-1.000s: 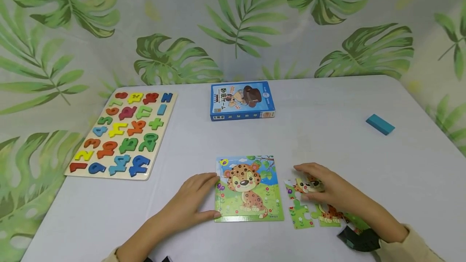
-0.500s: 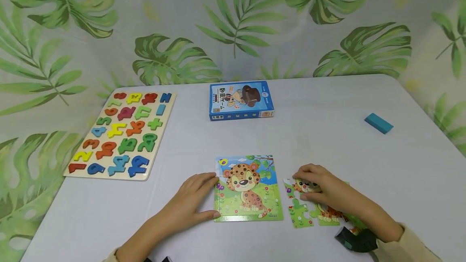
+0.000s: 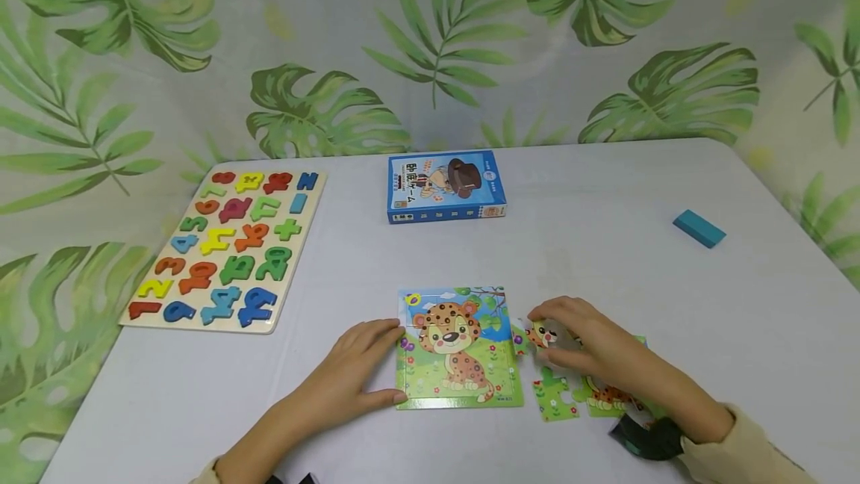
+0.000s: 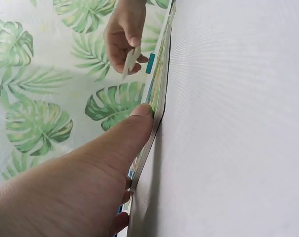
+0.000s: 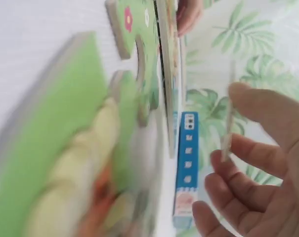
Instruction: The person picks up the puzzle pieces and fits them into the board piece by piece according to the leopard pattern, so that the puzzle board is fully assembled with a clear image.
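Pinching a jigsaw piece [image 3: 537,334] between thumb and fingers, the right hand [image 3: 591,338] holds it just beside the right edge of the leopard board [image 3: 457,353], which lies on the tabletop [image 3: 349,260]. The held part shows some of a leopard's face — whether one piece or two joined, I cannot tell. If it is two, the seam is the likely weak point: gripped near one end, the join could flex and the far half drop. In the left wrist view the card appears tilted, so a lowered corner might catch the board's rim and nudge it.

The left hand [image 3: 363,361] lies with its fingers at the board's left edge and the thumb spread apart from them near the lower left corner. That looks like steadying by touch rather than a clasp, so a firm push from the right would probably shift or twist the board.

Under and beside the right hand sit the green piece [image 3: 556,400] and the paw piece [image 3: 608,399], to the board's right. A trailing fingertip, or the dark wrist fitting [image 3: 648,438] near the paw piece, could drag them askew — or crumple a tab. The blue box [image 3: 440,185] and the teal block [image 3: 699,228] are well apart and pose little risk.
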A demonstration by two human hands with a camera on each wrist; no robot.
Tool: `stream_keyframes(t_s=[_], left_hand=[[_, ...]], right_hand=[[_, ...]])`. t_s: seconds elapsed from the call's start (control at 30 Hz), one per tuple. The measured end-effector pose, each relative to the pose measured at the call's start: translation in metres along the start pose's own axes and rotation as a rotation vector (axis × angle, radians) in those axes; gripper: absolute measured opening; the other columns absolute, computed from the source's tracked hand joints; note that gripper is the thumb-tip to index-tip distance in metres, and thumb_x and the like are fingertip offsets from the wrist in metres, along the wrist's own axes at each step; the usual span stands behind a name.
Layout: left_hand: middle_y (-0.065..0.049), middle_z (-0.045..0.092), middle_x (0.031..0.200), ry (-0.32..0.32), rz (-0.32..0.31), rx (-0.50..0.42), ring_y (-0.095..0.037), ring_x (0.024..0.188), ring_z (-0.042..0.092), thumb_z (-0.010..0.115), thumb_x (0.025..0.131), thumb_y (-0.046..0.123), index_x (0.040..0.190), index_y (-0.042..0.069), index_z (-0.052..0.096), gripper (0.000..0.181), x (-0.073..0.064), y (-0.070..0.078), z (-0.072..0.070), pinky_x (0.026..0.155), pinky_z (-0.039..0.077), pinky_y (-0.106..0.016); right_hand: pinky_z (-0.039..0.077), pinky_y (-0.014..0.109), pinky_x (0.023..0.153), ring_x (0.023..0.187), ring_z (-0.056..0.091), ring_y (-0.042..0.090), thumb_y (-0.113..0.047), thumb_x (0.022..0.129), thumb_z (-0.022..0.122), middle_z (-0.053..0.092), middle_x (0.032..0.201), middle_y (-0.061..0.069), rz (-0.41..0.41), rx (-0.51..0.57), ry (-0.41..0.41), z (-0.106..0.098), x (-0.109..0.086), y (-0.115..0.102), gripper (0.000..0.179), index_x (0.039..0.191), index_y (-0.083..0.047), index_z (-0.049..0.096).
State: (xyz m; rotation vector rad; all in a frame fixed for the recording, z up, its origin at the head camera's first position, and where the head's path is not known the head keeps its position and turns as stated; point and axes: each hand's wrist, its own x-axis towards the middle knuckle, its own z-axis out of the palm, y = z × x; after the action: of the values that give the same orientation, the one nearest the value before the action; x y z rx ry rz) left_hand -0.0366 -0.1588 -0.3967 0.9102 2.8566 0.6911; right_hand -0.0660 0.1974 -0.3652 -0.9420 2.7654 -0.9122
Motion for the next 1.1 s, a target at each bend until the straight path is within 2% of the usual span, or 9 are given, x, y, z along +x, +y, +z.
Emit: stream_keyframes(t_s=[0.17,0.3,0.5,0.67,0.83,0.93,1.1], left_hand=[[0.000,0.031,0.140,-0.003,0.003,0.005,-0.016,0.129,0.022,0.058,0.076,0.059,0.138,0.011,0.037,0.081,0.001,0.000,-0.001,0.105,0.015,-0.035],[-0.001,0.031,0.140,-0.003,0.006,0.002,-0.016,0.128,0.022,0.059,0.076,0.058,0.138,0.011,0.037,0.081,0.001,-0.001,-0.001,0.105,0.015,-0.035],[-0.001,0.031,0.140,-0.006,0.017,-0.006,-0.015,0.128,0.022,0.060,0.076,0.057,0.138,0.011,0.036,0.081,0.001,-0.002,-0.001,0.105,0.015,-0.035],[-0.001,0.031,0.140,-0.003,0.024,-0.004,-0.016,0.128,0.022,0.059,0.076,0.057,0.138,0.010,0.036,0.081,0.001,-0.002,-0.001,0.105,0.015,-0.035],[-0.001,0.031,0.140,0.001,0.027,-0.004,-0.017,0.128,0.022,0.059,0.076,0.057,0.138,0.012,0.036,0.080,0.000,-0.002,0.000,0.105,0.017,-0.035],[0.000,0.030,0.141,-0.008,0.030,-0.002,-0.017,0.129,0.022,0.058,0.077,0.058,0.139,0.019,0.036,0.076,0.000,-0.003,0.001,0.105,0.017,-0.037],[-0.002,0.027,0.143,-0.033,0.057,0.026,-0.020,0.130,0.020,0.053,0.081,0.056,0.137,0.030,0.038,0.064,0.000,-0.003,0.001,0.104,0.015,-0.040]], right_hand=[[0.046,0.040,0.082,0.108,0.045,0.014,-0.023,0.079,0.070,0.050,0.115,-0.006,-0.114,0.042,0.083,0.001,0.017,-0.026,0.041,0.116,-0.013,0.057],[0.045,0.039,0.084,0.110,0.044,0.014,-0.025,0.078,0.070,0.049,0.116,-0.006,-0.166,0.108,0.108,0.009,0.036,-0.049,0.042,0.117,-0.013,0.058],[0.044,0.037,0.086,0.108,0.046,0.014,-0.028,0.079,0.069,0.053,0.114,-0.003,-0.138,0.144,0.081,0.036,0.059,-0.069,0.045,0.118,-0.010,0.058],[0.043,0.034,0.088,0.110,0.045,0.013,-0.031,0.080,0.068,0.053,0.115,-0.002,-0.071,0.096,0.021,0.059,0.068,-0.067,0.044,0.117,-0.010,0.058],[0.041,0.036,0.089,0.108,0.046,0.015,-0.033,0.078,0.069,0.055,0.112,-0.002,-0.093,0.013,0.022,0.071,0.073,-0.059,0.039,0.111,-0.013,0.061],[0.040,0.039,0.089,0.106,0.048,0.016,-0.035,0.077,0.069,0.056,0.110,-0.003,-0.116,-0.027,0.037,0.076,0.074,-0.055,0.039,0.110,-0.016,0.062],[0.038,0.041,0.088,0.103,0.047,0.016,-0.037,0.075,0.070,0.054,0.109,-0.005,-0.124,-0.011,0.033,0.078,0.075,-0.053,0.044,0.113,-0.017,0.061]])
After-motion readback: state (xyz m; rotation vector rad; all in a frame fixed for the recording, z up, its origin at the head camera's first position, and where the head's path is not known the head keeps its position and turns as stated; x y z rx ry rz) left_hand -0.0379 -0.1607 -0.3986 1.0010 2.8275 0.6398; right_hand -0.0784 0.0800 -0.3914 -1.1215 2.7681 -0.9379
